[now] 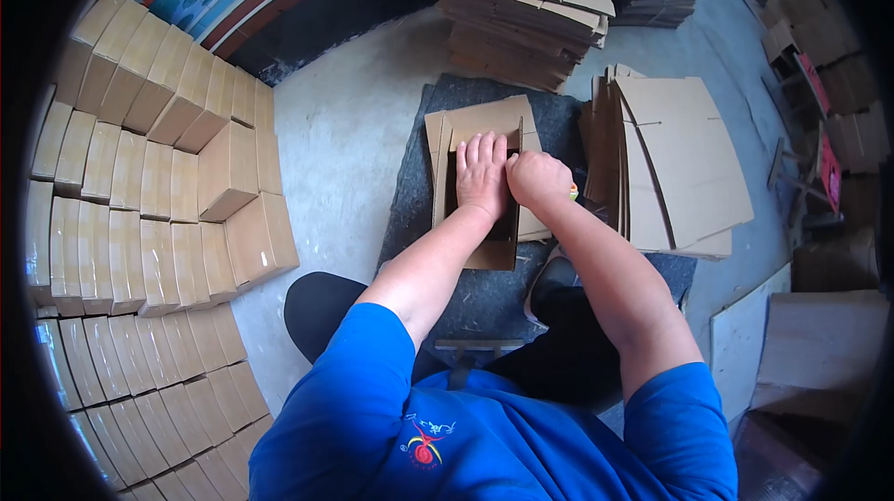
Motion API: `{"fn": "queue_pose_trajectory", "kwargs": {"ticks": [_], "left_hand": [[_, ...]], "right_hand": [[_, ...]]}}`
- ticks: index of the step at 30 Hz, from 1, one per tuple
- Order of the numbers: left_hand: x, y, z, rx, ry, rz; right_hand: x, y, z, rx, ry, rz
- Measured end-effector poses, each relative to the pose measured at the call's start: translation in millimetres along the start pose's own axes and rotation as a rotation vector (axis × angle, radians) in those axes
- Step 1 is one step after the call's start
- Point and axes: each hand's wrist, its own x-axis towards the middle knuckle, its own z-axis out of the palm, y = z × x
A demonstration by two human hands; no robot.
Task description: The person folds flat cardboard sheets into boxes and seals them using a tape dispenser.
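An upright cardboard box (pixel 489 256) with its top flaps spread stands between my legs on a dark mat. My left hand (pixel 481 172) lies over the opening with fingers stretched out and close together, pointing away from me. Beside it, my right hand (pixel 540 179) is closed in a fist at the box's right edge. A small green and orange end (pixel 574 192) peeks out from under this fist; the rest of that thing is hidden. The dark inside of the box shows only in part, past my hands.
Flattened cartons (pixel 684 156) lie stacked just right of the box, with taller piles (pixel 526 26) beyond it. Rows of closed boxes (pixel 140 175) form a wall on the left. The dark mat (pixel 410 222) covers the floor under the work. Pink-topped stools (pixel 827 170) stand far right.
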Motion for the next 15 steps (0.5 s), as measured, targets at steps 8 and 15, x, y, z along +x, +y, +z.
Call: {"fn": "queue_pose_trajectory", "kwargs": {"ticks": [8,15], "left_hand": [[-6,-11,5,-0.019,-0.357,-0.066],[-28,-41,-105,-0.311,0.112,-0.102]], "right_hand": [[2,-10,7,-0.092,-0.017,-0.105],[3,-3,-4,-0.103,-0.046,0.001]]}}
